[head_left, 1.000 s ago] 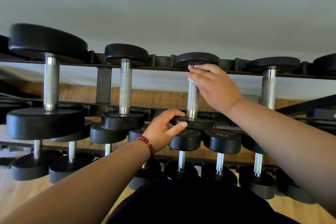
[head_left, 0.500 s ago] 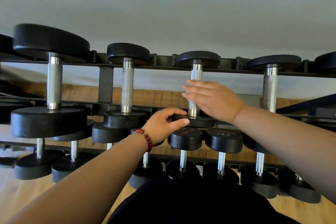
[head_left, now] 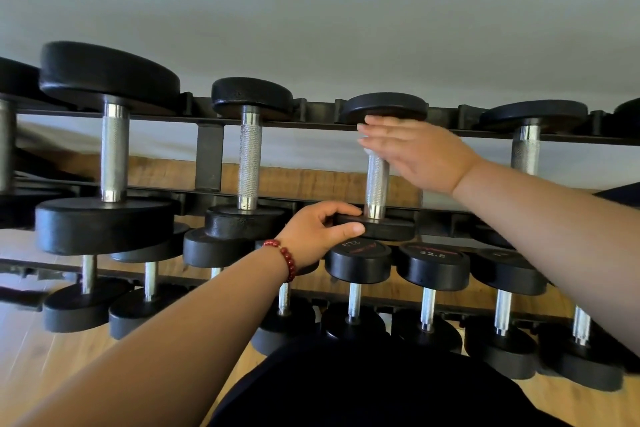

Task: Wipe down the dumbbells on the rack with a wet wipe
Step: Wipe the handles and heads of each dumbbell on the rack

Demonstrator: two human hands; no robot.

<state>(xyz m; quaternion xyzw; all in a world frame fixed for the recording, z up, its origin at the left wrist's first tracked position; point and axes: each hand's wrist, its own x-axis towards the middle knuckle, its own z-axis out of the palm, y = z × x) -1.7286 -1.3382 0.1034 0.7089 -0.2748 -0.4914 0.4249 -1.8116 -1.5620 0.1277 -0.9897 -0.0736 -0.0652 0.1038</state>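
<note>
Two tiers of dumbbells fill the black rack (head_left: 322, 122), which runs across the whole view against a pale wall (head_left: 311, 10). On the top tier, the handled dumbbell (head_left: 376, 184) lies with its knurled steel handle pointing away from the person. Its far head sits in a cradle on the rear rail and its near head on the front rail. Open gaps lie on both sides of that handle, one towards the left neighbour (head_left: 249, 163) and a wider one towards the right neighbour (head_left: 524, 149). The near head hangs close over the heads of the lower tier, just above and left of one marked 22.5 (head_left: 433, 265).

The left hand (head_left: 317, 230), with a red bead bracelet (head_left: 287, 258) at the wrist, grips the left rim of the near head, fingers curled over its top and thumb along its edge. The right hand (head_left: 422, 152) lies across the upper part of the handle, just below the far head. Its fingers are straight and together, blurred at the tips, and clasp nothing visible. The wet wipe cannot be made out, as the palm side of that hand is hidden.

Smaller dumbbells stand side by side along the lower tier, above a wooden floor (head_left: 34, 340).
</note>
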